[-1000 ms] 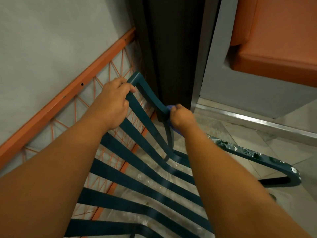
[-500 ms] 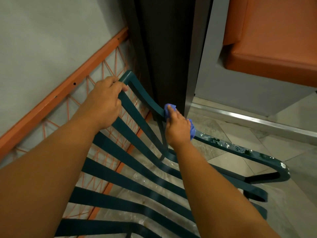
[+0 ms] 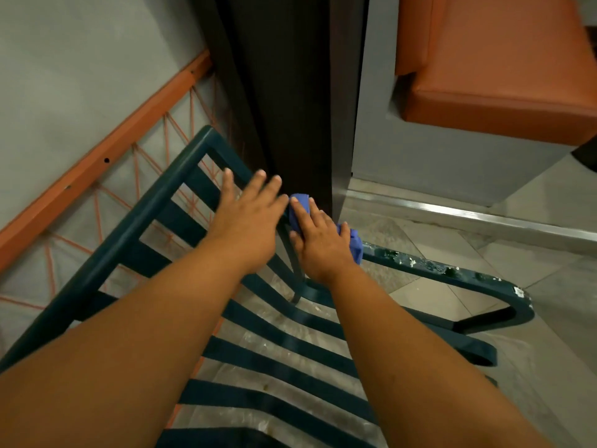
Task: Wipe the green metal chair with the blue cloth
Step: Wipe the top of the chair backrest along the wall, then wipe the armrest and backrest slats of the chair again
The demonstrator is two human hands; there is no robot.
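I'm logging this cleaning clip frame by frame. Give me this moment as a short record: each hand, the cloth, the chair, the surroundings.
left hand: left hand open, fingers spread straight over the backrest slats
right hand: right hand pressing the blue cloth onto the frame
cloth: blue cloth bunched under the palm, where backrest meets armrest
chair: green metal chair, armrest paint chipped
surroundings: dark column behind; orange seat upper right; tiled floor

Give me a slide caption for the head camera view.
Right hand presses blue cloth onto green chair; left hand open.
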